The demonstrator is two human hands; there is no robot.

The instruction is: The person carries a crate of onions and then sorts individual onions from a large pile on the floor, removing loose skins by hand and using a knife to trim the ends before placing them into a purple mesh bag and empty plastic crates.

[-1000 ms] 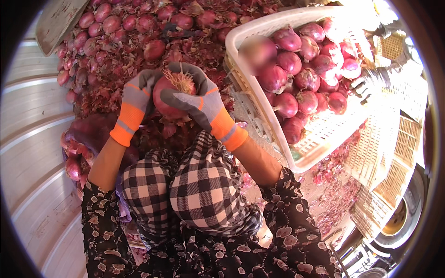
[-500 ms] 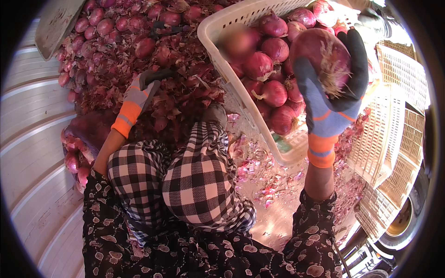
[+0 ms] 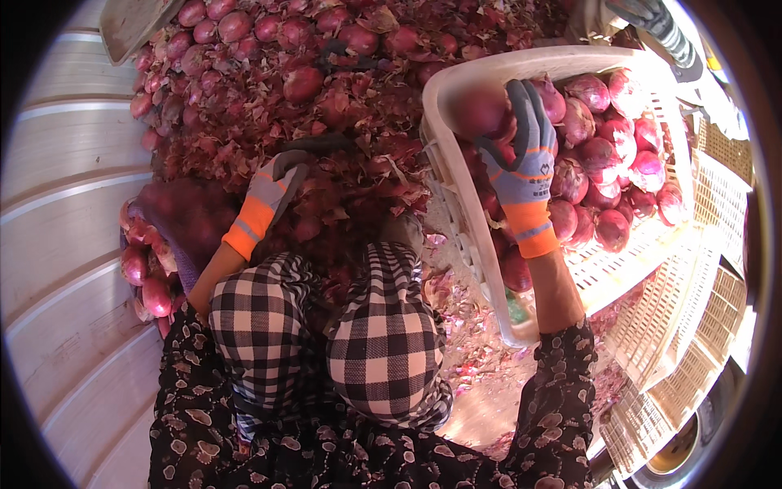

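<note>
Red onion (image 3: 478, 112) in the crate's (image 3: 562, 56) far left corner; blur hides its long axis and direction. Right hand (image 3: 528, 155): thumb parted from fingers beside it, grip unclear. Left hand (image 3: 277, 181): fingers curled, hold unclear.

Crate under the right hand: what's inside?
Red onions fill much of the crate, with the right hand over some. Bare plastic shows along its near side. Whatever lies beneath onions or hand is covered.

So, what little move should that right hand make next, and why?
I'd probably relax the right hand and lift it from the pale crate: it sits among onions there, its grip partly hidden, and loose onions lie on the heap.
</note>
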